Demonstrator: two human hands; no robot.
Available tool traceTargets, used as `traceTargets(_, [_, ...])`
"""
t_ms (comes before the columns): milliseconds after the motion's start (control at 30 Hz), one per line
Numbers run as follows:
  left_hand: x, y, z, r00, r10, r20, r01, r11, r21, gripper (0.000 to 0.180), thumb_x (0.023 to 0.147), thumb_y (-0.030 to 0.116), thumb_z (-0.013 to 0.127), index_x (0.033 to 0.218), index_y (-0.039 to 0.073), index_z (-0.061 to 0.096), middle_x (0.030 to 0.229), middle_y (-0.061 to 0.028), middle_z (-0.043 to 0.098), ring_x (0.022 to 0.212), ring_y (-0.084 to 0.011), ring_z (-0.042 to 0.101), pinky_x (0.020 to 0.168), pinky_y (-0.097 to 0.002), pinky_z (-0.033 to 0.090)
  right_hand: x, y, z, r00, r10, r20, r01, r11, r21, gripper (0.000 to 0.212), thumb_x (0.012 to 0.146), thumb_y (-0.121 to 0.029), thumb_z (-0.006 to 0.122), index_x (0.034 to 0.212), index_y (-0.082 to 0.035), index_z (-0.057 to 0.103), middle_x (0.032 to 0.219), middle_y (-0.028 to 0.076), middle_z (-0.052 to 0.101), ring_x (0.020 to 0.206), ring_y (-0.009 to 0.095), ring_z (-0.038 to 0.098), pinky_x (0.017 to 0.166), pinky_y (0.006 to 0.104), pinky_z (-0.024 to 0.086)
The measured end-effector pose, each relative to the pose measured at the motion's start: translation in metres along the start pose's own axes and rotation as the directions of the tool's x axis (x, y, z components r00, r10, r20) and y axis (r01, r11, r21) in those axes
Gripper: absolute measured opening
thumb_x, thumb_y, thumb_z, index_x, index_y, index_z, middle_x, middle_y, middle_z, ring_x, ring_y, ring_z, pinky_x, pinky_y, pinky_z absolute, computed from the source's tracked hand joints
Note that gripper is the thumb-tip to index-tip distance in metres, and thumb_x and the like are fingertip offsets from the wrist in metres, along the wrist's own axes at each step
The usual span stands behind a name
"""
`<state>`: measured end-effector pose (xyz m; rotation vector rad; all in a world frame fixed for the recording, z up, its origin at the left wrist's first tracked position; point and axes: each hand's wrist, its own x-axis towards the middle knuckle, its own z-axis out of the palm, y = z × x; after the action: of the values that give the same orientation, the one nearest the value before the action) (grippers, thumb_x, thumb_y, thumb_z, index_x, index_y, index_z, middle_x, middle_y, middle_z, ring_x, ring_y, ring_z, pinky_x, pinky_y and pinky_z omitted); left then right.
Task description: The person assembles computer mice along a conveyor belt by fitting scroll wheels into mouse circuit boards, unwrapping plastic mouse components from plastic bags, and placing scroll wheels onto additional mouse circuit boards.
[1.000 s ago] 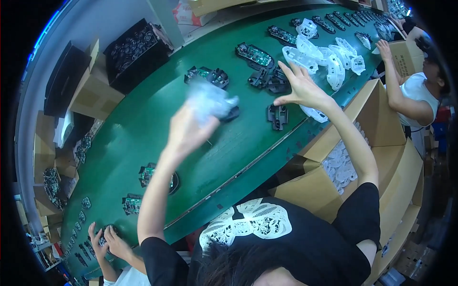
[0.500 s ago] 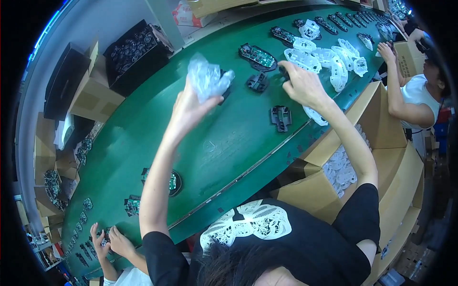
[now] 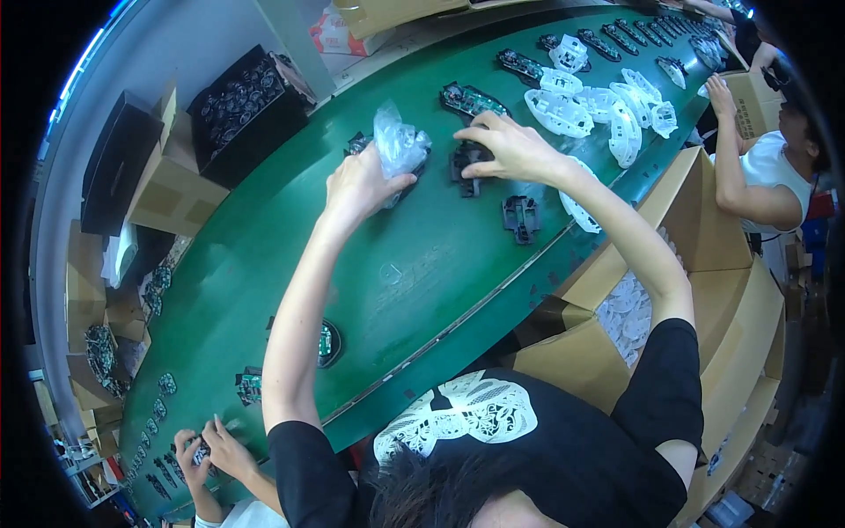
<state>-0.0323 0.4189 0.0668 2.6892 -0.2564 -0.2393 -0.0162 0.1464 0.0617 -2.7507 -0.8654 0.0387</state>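
Observation:
My left hand [image 3: 359, 183] is closed on a crumpled clear plastic bag [image 3: 400, 145]. Dark parts show beside and below the bag, partly hidden by it and by my fingers. To its right, my right hand [image 3: 515, 151] has thumb and fingers around a black plastic part [image 3: 464, 169] on the green table. Just beyond that hand lies a long black housing with a green circuit board [image 3: 473, 99]. Nearer to me, a second black plastic part [image 3: 521, 218] rests on the table by itself.
White plastic shells [image 3: 598, 106] lie to the right, with rows of circuit-board housings [image 3: 627, 37] beyond. An open carton of white parts [image 3: 627, 321] stands by my right arm. Black boxes [image 3: 246, 114] line the far left side. Co-workers' hands [image 3: 211, 453] are at lower left and upper right.
My right hand has moved left from near the white shells onto the black plastic part. My left hand, with the plastic bag, has shifted slightly right and lower.

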Motion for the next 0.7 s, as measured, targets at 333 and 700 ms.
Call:
traceTargets(333, [-0.02, 0.008, 0.0, 1.0, -0.025, -0.019, 0.021, 0.984, -0.176, 0.057, 0.077, 0.04, 0.082, 0.121, 0.007, 0.066, 0.097, -0.0204, 0.074, 0.094, -0.035, 0.072, 0.081, -0.0465, 0.055, -0.006, 0.012, -0.028, 0.911, 0.226, 0.344, -0.362, 0.839, 0.406, 0.063, 0.073, -0.036, 0.084, 0.123, -0.005, 0.063, 0.09, 0.01, 0.065, 0.066, 0.017, 0.063, 0.044, 0.0313, 0.049])
traceTargets(700, [-0.056, 0.041, 0.01, 0.993, -0.097, 0.07, 0.103, 0.394, -0.913, 0.039, 0.086, 0.033, 0.081, 0.11, 0.005, 0.066, 0.092, -0.0037, 0.067, 0.07, -0.0103, 0.062, 0.045, -0.0265, 0.052, -0.09, -0.022, -0.04, 0.96, 0.127, 0.248, -0.159, 0.981, 0.115, 0.048, 0.074, -0.029, 0.081, 0.114, -0.01, 0.063, 0.126, 0.016, 0.059, 0.112, 0.035, 0.06, 0.095, 0.0435, 0.049])
